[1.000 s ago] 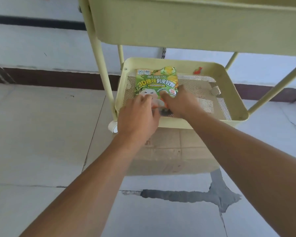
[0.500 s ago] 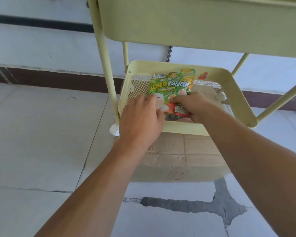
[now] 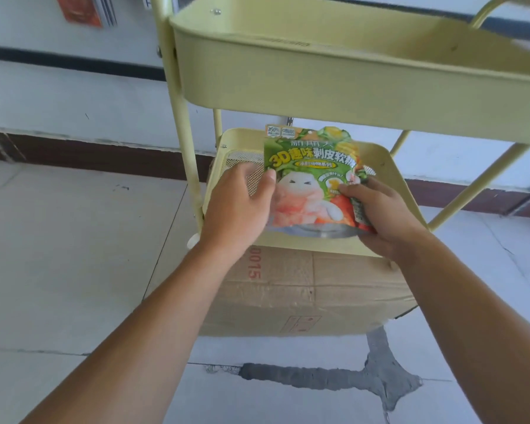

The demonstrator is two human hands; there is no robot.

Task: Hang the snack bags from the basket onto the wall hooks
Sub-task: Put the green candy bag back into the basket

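Note:
A green snack bag with a white cartoon animal on it stands upright above the lower yellow basket of a cart. My left hand holds its left edge, thumb on the front. My right hand grips its lower right corner together with a second, red-edged bag behind it. The wall hooks are not in view.
The cart's upper yellow basket hangs close above the bag. A cardboard box sits under the lower basket. Hanging packets show on the wall at top left. Tiled floor spreads left and in front.
Both hands have lifted the green bag up out of the lower basket and stood it upright. The view has tilted up, showing more of the upper basket.

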